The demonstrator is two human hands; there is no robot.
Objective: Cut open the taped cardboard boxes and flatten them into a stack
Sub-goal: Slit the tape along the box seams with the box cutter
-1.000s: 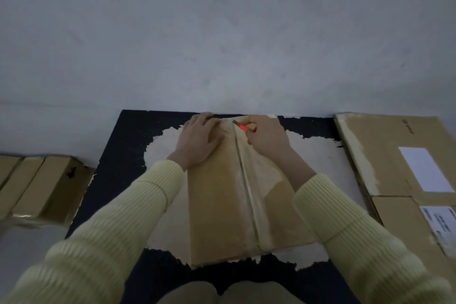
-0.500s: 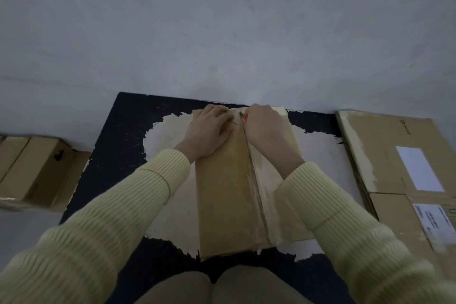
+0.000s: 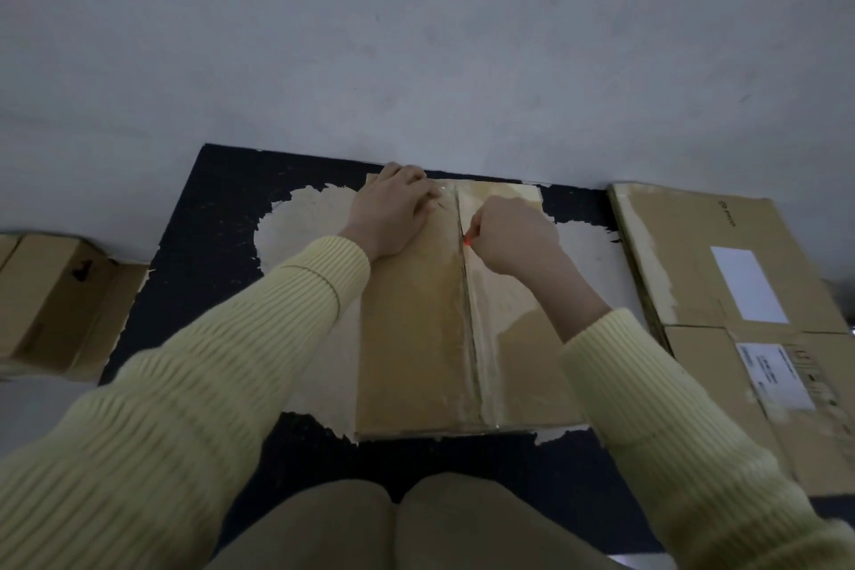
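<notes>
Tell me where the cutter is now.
Head view: the cutter is in the right hand, on the taped middle seam of the box, near its far end.

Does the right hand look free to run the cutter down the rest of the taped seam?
Probably yes. The right hand grips the red cutter at the seam, and the seam below it lies bare to the box's near edge. The left hand presses the left flap, off the line.

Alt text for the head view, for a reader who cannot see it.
The right hand grips a red cutter at the taped seam of a box on a dark mat, while the left hand presses its far end. At right lie flattened boxes.
</notes>
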